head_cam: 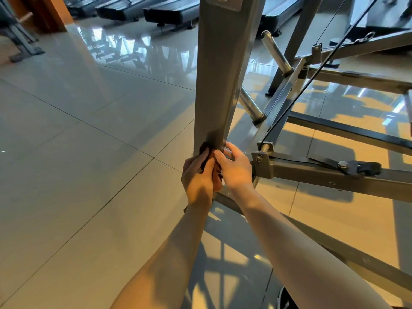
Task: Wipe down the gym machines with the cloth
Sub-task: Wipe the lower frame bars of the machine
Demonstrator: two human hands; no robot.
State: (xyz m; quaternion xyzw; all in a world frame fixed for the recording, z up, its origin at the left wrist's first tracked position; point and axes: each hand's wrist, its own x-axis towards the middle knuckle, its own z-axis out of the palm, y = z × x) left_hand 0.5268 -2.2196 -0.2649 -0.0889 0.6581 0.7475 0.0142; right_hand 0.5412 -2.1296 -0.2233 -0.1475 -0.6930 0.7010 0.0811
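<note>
Cloth [205,152], dark and bunched, sat against the near face of the grey upright post [214,85], low down, just above where the base beam [323,178] joins it. Work was at the foot of this one post. No wet streak or clean/dirty edge showed on the metal, so what had already been wiped could not be read. Judged as an early-to-middle stage: the base beam, the chrome pegs [276,54], the cable [312,72] and the row of treadmills [171,12] at the far side all looked like ground left to cover. Both forearms reached forward and down, nearly parallel, wrists meeting at the post. Left hand [197,181] had its fingers curled up round the cloth, holding it to the post from below. Right hand [236,168] lay just beside it, fingers [227,148] hooked round the post's right edge, thumb against the cloth. Whether that thumb also pinched the cloth could not be told. Glossy tiled floor [89,141] beneath.
</note>
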